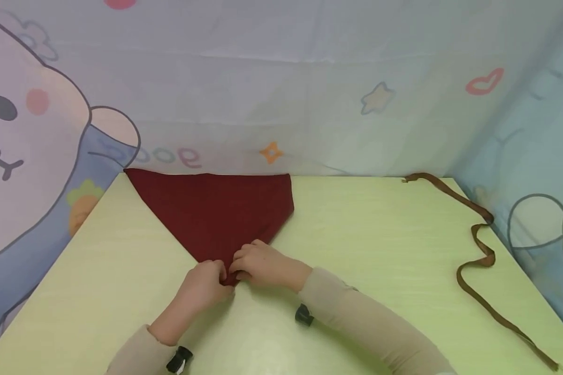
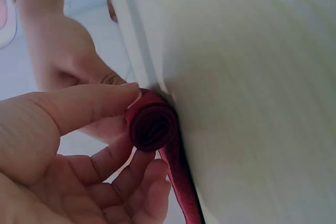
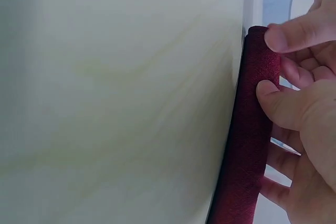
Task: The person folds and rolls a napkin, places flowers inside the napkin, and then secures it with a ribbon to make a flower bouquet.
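A dark red cloth (image 1: 208,211) lies spread on the table, its near edge rolled up into a tube. At the near end of the cloth, my left hand (image 1: 205,287) grips the roll's end between thumb and fingers. The left wrist view looks straight into the spiral end of the rolled cloth (image 2: 153,125). Close beside it, my right hand (image 1: 266,265) holds the same roll further along. In the right wrist view, the right thumb presses on the rolled edge (image 3: 252,114) while the other fingers curl behind it.
A long brown ribbon (image 1: 483,260) winds down the right side of the pale yellow-green table (image 1: 356,219). Printed curtains (image 1: 309,88) hang behind the table and at its sides. A small black device (image 1: 304,315) sits at the right wrist, another (image 1: 180,359) at the left.
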Demonstrator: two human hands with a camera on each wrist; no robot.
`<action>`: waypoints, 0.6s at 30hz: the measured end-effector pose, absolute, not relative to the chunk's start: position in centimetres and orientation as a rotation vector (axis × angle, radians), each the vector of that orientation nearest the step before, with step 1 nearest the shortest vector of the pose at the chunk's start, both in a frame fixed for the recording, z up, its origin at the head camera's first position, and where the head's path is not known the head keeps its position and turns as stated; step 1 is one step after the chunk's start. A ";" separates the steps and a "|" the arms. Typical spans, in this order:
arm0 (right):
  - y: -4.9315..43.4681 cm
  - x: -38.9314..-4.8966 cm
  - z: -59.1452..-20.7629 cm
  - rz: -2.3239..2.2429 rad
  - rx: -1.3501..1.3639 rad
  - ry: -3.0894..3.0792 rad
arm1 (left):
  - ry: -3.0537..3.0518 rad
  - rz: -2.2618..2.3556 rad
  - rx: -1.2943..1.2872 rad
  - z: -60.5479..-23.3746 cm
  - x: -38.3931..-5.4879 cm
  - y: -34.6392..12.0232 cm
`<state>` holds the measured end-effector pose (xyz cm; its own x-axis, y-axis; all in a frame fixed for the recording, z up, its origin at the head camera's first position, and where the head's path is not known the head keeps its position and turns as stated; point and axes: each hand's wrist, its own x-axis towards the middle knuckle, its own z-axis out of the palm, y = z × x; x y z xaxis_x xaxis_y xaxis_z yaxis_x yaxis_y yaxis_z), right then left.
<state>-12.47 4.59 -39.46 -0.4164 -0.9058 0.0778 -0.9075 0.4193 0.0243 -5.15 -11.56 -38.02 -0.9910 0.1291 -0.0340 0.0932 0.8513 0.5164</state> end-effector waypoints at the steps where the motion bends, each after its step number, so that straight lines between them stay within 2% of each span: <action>1: 4.5 -12.5 -39.4 0.027 1.647 -2.583 | 2.978 0.798 0.190 -38.0 -5.1 -11.4; 7: 4.7 -12.7 -39.6 0.093 1.648 -2.576 | 3.017 0.818 0.199 -37.9 -5.0 -10.9; 12: 5.0 -12.9 -39.7 0.159 1.664 -2.534 | 2.945 0.905 0.101 -38.1 -5.3 -11.5; 18: 4.5 -13.0 -39.5 0.051 1.663 -2.514 | 2.916 0.934 0.047 -38.2 -6.0 -12.1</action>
